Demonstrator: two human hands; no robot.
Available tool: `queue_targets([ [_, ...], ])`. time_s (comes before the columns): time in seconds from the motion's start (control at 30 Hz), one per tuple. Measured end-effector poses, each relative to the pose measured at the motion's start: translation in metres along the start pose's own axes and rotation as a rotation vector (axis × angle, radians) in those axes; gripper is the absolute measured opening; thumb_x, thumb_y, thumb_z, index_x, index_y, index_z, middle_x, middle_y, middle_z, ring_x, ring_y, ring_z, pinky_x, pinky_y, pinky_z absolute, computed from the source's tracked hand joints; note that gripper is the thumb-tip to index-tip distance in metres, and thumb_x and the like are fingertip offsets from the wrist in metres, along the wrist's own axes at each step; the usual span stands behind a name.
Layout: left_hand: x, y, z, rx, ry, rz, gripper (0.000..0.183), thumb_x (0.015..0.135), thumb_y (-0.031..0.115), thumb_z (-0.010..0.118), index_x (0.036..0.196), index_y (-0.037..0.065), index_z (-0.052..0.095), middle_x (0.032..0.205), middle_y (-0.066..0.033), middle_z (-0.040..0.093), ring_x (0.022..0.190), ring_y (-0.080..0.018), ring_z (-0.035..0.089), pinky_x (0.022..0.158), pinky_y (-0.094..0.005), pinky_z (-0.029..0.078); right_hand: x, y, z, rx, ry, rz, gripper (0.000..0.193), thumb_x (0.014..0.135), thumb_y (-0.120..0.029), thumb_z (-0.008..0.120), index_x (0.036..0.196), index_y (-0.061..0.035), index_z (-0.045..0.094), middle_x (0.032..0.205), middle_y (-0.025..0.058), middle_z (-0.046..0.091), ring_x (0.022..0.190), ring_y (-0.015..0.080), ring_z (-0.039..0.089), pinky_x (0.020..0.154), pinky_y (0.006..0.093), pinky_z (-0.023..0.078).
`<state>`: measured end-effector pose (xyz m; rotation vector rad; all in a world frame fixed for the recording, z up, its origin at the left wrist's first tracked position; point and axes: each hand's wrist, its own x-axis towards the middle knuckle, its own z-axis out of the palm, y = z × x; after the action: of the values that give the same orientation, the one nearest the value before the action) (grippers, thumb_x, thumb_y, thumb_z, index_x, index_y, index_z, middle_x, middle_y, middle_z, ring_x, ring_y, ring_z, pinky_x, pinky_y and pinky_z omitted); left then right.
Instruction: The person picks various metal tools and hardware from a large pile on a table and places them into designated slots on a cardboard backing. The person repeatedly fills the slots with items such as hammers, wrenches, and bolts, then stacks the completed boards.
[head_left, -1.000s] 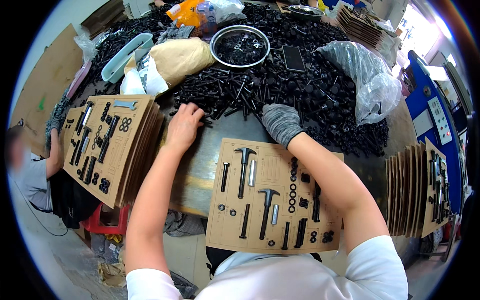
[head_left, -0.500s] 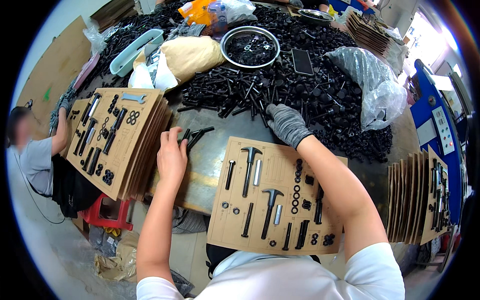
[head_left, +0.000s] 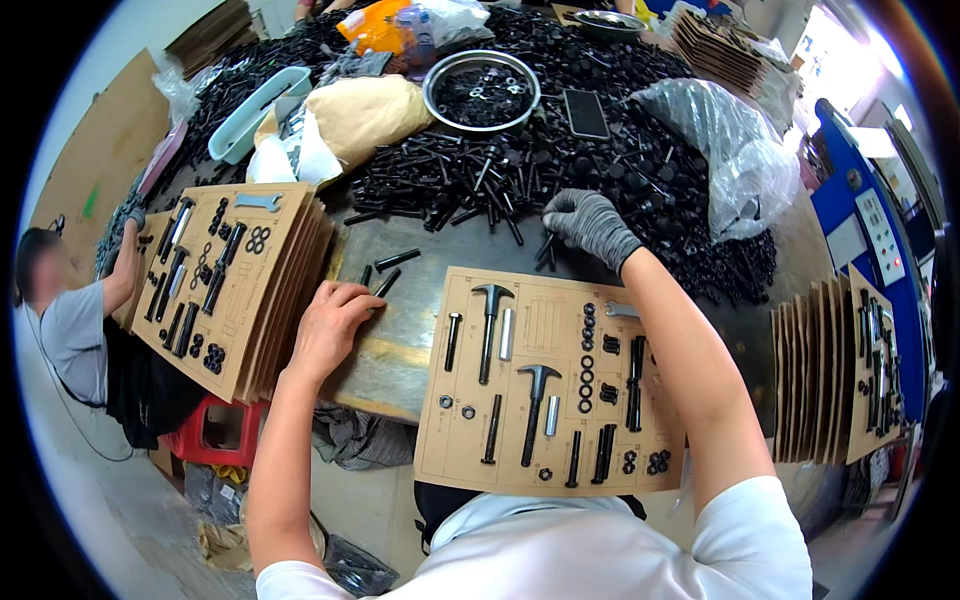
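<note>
My right hand (head_left: pixel 592 228), in a grey knitted glove, is closed at the near edge of the bolt heap (head_left: pixel 430 180). Short black bolts (head_left: pixel 546 250) poke out beneath its fingertips. My bare left hand (head_left: pixel 335 325) rests on the metal tabletop (head_left: pixel 390 335) with its fingers curled. Its fingertips meet the end of a black bolt (head_left: pixel 388 284), and whatever lies within them is hidden. Just beyond, another bolt (head_left: pixel 397 260) lies loose. In front of me, a brown cardboard panel (head_left: pixel 545 330) carries black T-shaped pieces, bolts, nuts, washers, silver tubes and a partly covered wrench (head_left: pixel 622 310).
Similar filled panels stand stacked at left (head_left: pixel 285 340) and right (head_left: pixel 815 370). Behind the heap's near edge are a metal bowl (head_left: pixel 432 112), a phone (head_left: pixel 586 114), a paper sack (head_left: pixel 370 105) and a clear plastic bag (head_left: pixel 745 170). Another person (head_left: pixel 70 310) sits at far left.
My left hand has drawn nearer and its fingers have curled. The right hand has shifted slightly right, with bolts now showing under its fingertips. The wrench on the panel has come into view.
</note>
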<state>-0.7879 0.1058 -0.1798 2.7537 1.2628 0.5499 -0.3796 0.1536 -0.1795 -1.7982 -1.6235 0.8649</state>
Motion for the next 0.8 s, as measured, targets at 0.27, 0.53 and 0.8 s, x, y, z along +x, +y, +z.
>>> queue_targets([
  [0.27,0.034,0.077,-0.004,-0.224,0.287,0.074,0.020,0.075,-0.001,0.070,0.093,0.007,0.070,0.092,-0.0075,0.065,0.087,-0.0271,0.063,0.075,-0.0360,0.053,-0.040,0.009,-0.029,0.809,-0.133,0.205,0.014,0.091,-0.008,0.066,0.103,-0.0014,0.066,0.084,0.0041,0.066,0.063,0.0087,0.058,0.053,0.0194,0.049],
  [0.53,0.075,0.173,0.064,-0.229,-0.004,0.426,0.011,0.076,0.011,0.065,0.086,0.012,0.070,0.084,-0.0015,0.061,0.082,-0.0200,0.061,0.070,-0.0321,0.052,-0.056,0.006,-0.002,0.126,-0.091,-0.032,0.022,0.083,-0.024,0.070,0.095,-0.0060,0.074,0.085,0.0100,0.071,0.075,0.0203,0.068,0.069,0.0329,0.055],
  [0.8,0.077,0.178,0.073,-0.231,-0.100,0.360,0.014,0.079,0.015,0.072,0.092,0.015,0.073,0.086,-0.0001,0.065,0.081,-0.0199,0.063,0.084,-0.0346,0.049,-0.059,0.011,-0.010,-0.195,-0.177,-0.112,0.032,0.077,-0.036,0.073,0.090,-0.0065,0.076,0.089,0.0171,0.072,0.086,0.0306,0.069,0.084,0.0377,0.053],
])
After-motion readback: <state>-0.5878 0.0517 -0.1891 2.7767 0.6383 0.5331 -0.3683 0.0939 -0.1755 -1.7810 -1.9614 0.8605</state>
